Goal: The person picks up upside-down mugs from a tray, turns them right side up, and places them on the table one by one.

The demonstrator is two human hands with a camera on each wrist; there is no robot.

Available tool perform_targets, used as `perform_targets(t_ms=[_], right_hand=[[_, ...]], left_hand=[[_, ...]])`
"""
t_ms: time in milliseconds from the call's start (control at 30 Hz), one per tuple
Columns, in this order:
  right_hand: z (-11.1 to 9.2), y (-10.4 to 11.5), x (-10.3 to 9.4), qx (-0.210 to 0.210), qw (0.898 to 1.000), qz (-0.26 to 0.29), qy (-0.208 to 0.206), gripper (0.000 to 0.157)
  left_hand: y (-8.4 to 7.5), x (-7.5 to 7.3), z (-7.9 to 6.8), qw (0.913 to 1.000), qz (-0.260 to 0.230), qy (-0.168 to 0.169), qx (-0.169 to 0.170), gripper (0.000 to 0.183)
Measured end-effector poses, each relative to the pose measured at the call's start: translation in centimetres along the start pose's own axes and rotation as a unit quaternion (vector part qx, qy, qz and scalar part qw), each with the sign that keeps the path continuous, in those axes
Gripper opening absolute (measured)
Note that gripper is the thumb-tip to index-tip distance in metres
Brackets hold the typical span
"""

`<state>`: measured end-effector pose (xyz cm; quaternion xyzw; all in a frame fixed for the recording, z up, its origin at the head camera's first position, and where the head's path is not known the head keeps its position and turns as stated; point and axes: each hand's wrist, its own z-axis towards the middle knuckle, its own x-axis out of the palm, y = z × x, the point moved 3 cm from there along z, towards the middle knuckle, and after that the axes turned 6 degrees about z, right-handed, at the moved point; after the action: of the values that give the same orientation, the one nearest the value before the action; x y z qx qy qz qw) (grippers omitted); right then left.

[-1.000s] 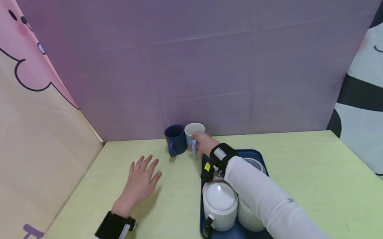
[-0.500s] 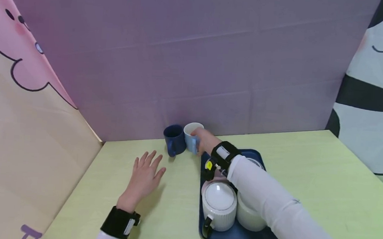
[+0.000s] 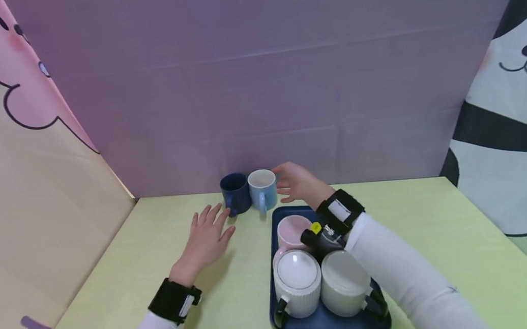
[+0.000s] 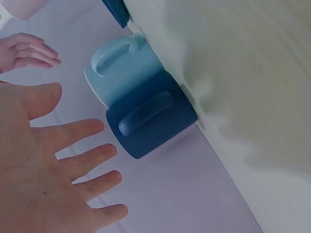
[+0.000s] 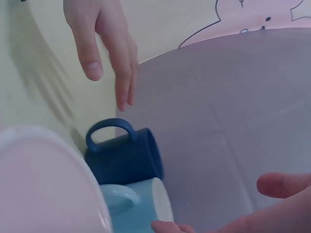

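Observation:
Two mugs stand side by side against the back wall: a dark blue mug (image 3: pixel 235 192) on the left and a light blue mug (image 3: pixel 262 191) on the right, handles facing the front. My right hand (image 3: pixel 300 182) is just right of the light blue mug, fingers loosely extended and holding nothing. My left hand (image 3: pixel 207 237) hovers in front of the dark blue mug with fingers spread. In the left wrist view its palm (image 4: pixel 43 165) faces the camera, with the dark blue mug (image 4: pixel 151 116) beyond the fingertips.
A navy tray (image 3: pixel 325 328) on the table carries a pink mug (image 3: pixel 293 230) and two white lidded mugs with dark handles, one ribbed (image 3: pixel 298 286), one smooth (image 3: pixel 344 287). My right forearm passes over the tray's right side. The purple wall (image 3: pixel 203 104) closes the table's far edge.
My right hand has let go of the light blue mug and drawn off to the right. The left hand has drifted slightly forward and right, toward the dark blue mug.

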<state>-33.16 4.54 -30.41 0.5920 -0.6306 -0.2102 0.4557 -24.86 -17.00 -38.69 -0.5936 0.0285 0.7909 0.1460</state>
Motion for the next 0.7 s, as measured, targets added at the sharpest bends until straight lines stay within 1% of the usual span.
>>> perform_targets(t_ms=[167, 300, 400, 500, 700], right_hand=[[-1.5, 0.9, -1.0, -0.052, 0.998, -0.039, -0.002, 0.058], [-3.0, 1.5, -2.1, -0.097, 0.99, -0.1, 0.004, 0.05], [-4.1, 1.9, -3.1, -0.128, 0.98, -0.15, -0.004, 0.048], [-5.0, 2.2, -3.9, -0.152, 0.969, -0.192, -0.025, 0.048], [-6.3, 2.3, -5.5, -0.18, 0.945, -0.262, -0.074, 0.062]], left_hand=[[-0.5, 0.0, 0.5, 1.0, -0.003, 0.001, 0.001, 0.051], [-0.8, 0.3, 0.7, 1.0, -0.005, 0.003, 0.004, 0.051], [-0.9, 0.4, 0.8, 1.0, -0.005, 0.005, 0.004, 0.051], [-1.1, 0.5, 0.8, 0.9999, -0.008, 0.003, 0.006, 0.051], [-1.7, 0.3, 1.1, 0.9998, -0.016, -0.002, 0.015, 0.051]])
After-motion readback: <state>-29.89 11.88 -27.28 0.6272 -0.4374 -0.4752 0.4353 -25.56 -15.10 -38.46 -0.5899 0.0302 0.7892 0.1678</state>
